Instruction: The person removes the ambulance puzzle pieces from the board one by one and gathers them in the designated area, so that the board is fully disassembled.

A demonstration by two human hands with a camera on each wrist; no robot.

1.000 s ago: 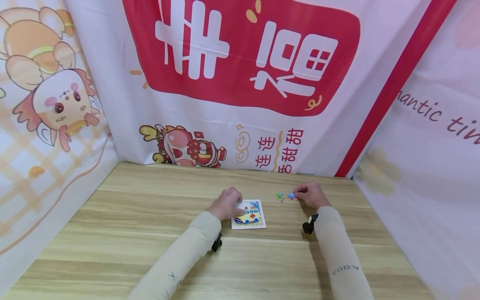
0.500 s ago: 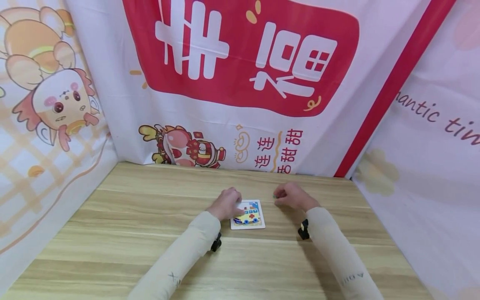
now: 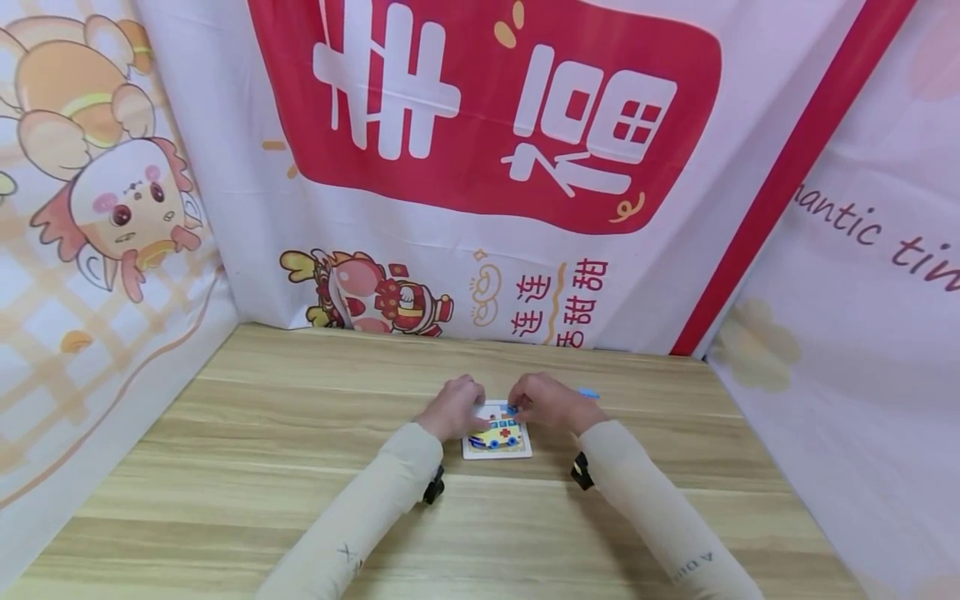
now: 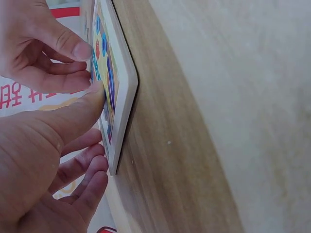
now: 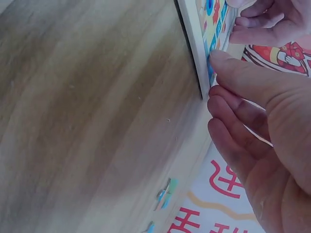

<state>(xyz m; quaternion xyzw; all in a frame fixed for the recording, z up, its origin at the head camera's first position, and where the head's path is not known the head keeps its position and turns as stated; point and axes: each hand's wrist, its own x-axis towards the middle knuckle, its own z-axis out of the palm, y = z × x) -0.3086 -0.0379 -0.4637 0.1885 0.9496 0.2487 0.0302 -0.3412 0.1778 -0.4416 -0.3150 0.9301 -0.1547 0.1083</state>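
A small white-framed picture board (image 3: pixel 497 455) with a yellow ambulance lies flat on the table. My left hand (image 3: pixel 448 408) grips its left side; in the left wrist view, the thumb of that hand (image 4: pixel 43 141) lies over the board (image 4: pixel 129 80) with the fingers beyond its edge. At the upper right corner, my right hand (image 3: pixel 551 403) pinches a small blue piece (image 3: pixel 513 410) against the picture. The right wrist view has this hand's (image 5: pixel 267 121) thumb on blue at the board's (image 5: pixel 193 43) corner, partly hiding the piece, fingers bent by the edge.
A loose blue piece (image 3: pixel 588 392) lies on the wooden table (image 3: pixel 315 517) behind my right wrist. The right wrist view also shows a green and blue piece (image 5: pixel 167 191) near it. Printed cloth walls (image 3: pixel 480 237) stand at the back and both sides.
My right hand has moved left from the loose pieces to the board's upper right corner, and a blue piece shows at its fingertips. My left hand has stayed on the board.
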